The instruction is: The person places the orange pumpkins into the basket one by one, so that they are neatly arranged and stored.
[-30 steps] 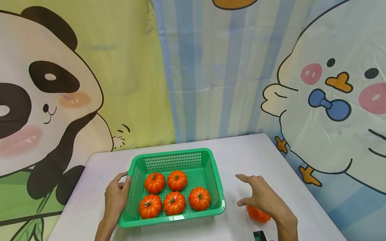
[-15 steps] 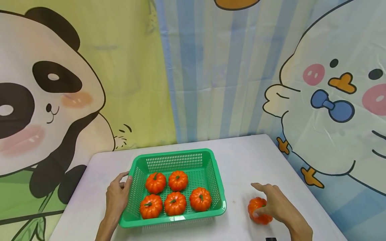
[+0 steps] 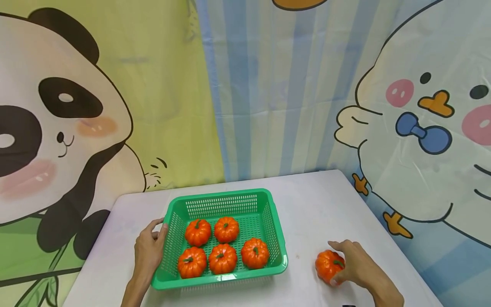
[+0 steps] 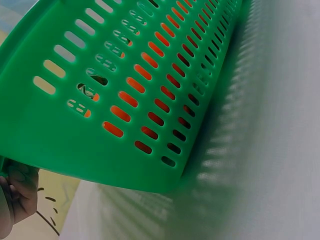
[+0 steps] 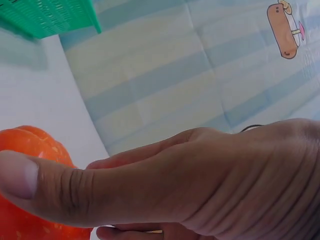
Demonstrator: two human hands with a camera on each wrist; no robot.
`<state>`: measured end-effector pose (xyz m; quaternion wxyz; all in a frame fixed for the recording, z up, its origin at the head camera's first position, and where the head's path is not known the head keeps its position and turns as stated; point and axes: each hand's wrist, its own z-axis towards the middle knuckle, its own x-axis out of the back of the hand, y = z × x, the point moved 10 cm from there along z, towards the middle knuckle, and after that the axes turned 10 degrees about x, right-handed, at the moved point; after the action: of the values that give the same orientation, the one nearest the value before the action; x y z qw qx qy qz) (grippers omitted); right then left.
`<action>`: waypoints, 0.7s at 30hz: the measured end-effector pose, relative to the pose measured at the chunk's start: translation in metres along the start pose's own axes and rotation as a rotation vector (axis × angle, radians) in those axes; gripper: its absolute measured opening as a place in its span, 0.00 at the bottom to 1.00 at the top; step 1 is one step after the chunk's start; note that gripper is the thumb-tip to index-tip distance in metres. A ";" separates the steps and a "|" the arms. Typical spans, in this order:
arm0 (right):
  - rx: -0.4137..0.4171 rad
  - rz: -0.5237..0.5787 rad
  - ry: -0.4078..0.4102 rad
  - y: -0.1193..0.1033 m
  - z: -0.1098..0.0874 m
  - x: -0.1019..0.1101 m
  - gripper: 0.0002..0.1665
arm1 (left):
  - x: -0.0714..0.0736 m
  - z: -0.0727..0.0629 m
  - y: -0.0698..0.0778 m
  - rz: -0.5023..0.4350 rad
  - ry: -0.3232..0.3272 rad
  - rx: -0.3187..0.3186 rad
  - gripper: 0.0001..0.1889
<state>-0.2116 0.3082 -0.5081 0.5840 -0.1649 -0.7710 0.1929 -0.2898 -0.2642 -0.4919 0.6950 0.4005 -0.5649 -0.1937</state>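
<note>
My left hand (image 3: 148, 247) grips the left rim of a green plastic basket (image 3: 251, 273), fingers at its outer side. Several orange toy pumpkins with green stems, one of them a pumpkin (image 3: 255, 253) at the right, lie inside it. To the right of the basket, my right hand (image 3: 360, 266) holds another pumpkin (image 3: 325, 265) at the table, thumb on its near side and fingers at the far side. The right wrist view shows the thumb (image 5: 100, 195) across this pumpkin (image 5: 30, 142); the far-side contact is partly hidden. Slots of the basket wall (image 4: 60, 125) fill the left wrist view.
The basket stands on a white table (image 3: 303, 204). Behind it hangs a printed curtain (image 3: 261, 106) with a panda and a white bird. A small dark object (image 3: 348, 305) shows at the bottom edge below the right hand.
My right hand has moved right and down to the loose pumpkin, which was partly covered before and now shows its stem, turned slightly. The left hand and the basket stay put.
</note>
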 end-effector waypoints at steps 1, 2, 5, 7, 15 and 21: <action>-0.001 -0.001 -0.004 0.002 0.000 -0.001 0.62 | 0.000 0.000 0.000 -0.001 0.002 -0.001 0.23; -0.003 -0.003 -0.005 0.003 0.000 -0.002 0.61 | 0.001 0.000 0.000 -0.002 0.005 -0.002 0.23; -0.007 -0.010 -0.011 0.006 0.000 -0.005 0.60 | 0.001 -0.001 0.000 -0.004 0.014 0.000 0.22; -0.014 -0.017 -0.017 0.009 0.000 -0.007 0.59 | 0.001 -0.001 0.000 -0.004 0.011 -0.003 0.23; -0.042 -0.021 -0.028 0.015 0.001 -0.009 0.60 | 0.003 -0.001 0.000 0.003 0.022 0.000 0.22; -0.062 -0.014 -0.042 0.018 0.002 -0.011 0.59 | 0.001 0.000 0.001 0.004 0.015 -0.001 0.23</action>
<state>-0.2099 0.3187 -0.5268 0.5638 -0.1734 -0.7898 0.1684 -0.2893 -0.2646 -0.4906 0.6997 0.4004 -0.5604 -0.1899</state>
